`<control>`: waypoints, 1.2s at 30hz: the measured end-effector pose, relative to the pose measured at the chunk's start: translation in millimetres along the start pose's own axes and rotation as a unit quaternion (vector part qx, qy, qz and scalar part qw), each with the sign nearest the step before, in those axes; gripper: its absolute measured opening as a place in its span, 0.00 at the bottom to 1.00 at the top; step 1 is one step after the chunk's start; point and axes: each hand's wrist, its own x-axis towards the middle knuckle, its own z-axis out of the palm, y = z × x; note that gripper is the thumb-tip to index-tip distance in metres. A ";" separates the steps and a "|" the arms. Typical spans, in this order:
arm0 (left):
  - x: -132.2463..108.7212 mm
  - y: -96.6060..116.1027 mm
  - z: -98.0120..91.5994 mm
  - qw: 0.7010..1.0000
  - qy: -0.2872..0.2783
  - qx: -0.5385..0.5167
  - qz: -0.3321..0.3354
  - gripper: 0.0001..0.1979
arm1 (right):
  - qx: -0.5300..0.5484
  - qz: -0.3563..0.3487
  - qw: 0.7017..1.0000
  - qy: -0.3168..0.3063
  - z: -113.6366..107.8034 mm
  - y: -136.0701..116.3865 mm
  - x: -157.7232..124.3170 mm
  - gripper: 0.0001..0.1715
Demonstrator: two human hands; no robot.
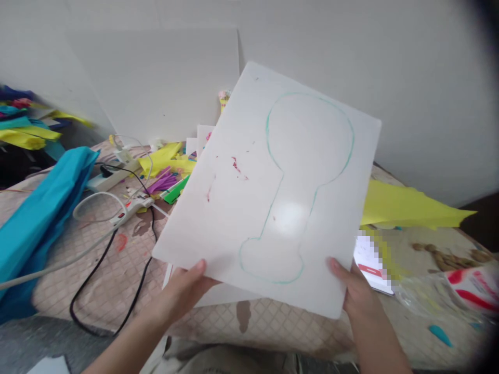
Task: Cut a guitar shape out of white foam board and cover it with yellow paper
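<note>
A white board [230,208] with rounded corners is held up, tilted, above the table. On its face a green outline shows a round top, a narrower stem and a wider rounded foot, with a few dark red smudges to the left. My left hand [191,283] grips the lower left edge, thumb on the front. With its thumb also on the front, my right hand [353,285] grips the board near its lower right corner. The fingers of both hands are mostly hidden behind it. Another white sheet [226,295] shows underneath.
Power strips [134,208] with white and black cords lie left on the quilted cover [93,280]. Blue material [50,202] lies beyond them. At right are yellow material [413,205], a pixelated lit screen [370,262] and a red-and-white packet [473,288]. A large white panel [167,83] leans behind.
</note>
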 end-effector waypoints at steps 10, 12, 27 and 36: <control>-13.4 10.4 20.2 0.982 0.170 -0.029 -0.071 0.25 | -0.409 -0.484 0.772 -0.058 31.3 -39.8 -32.2 0.27; -17.7 9.4 19.3 0.982 0.174 -0.019 -0.075 0.23 | -0.436 -0.555 0.684 -0.186 49.5 -47.8 -43.9 0.28; -10.6 17.9 37.4 0.955 0.120 -0.267 -0.052 0.33 | -0.481 -0.592 0.613 -0.204 95.4 -40.4 -51.2 0.16; -3.3 9.4 36.7 0.959 0.119 -0.253 -0.045 0.27 | -0.537 -0.549 0.605 -0.210 98.2 -31.1 -48.3 0.16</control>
